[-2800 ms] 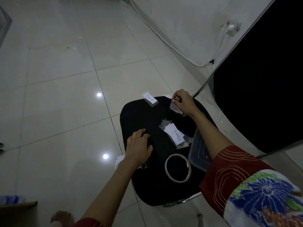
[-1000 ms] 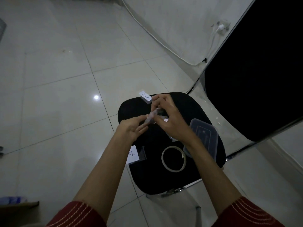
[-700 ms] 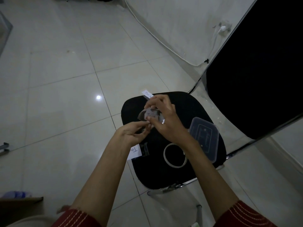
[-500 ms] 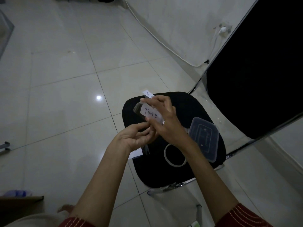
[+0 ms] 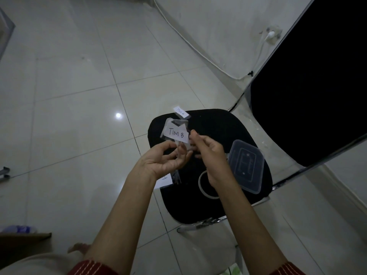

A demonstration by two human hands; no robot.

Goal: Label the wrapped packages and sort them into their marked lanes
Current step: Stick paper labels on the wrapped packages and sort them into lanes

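Two bare forearms reach out from the bottom of the view, over a pale tiled floor, to a small black seat (image 5: 214,126). The left hand (image 5: 164,159) is palm up, its thumb and curled fingertips pinching the lower edge of a clear-wrapped packet (image 5: 175,132). The right hand (image 5: 210,153) pinches the packet's right edge with its fingertips.

Together they hold the packet in the air above the seat's left side, apparently to steady it while its paper label is pressed on or checked. The label faces up towards the person and reads TIM B, upright to them. Its long axis runs left to right, dipping slightly to the right.

On the seat below, a paper slip (image 5: 165,181) at the near-left edge is partly hidden by the left wrist. A tape ring (image 5: 200,184) lies partly behind the right wrist, and a clear lid (image 5: 246,165) rests to the right. At the far-left edge lies a TIM A slip (image 5: 181,112), likely a lane marker. No B marker is visible.
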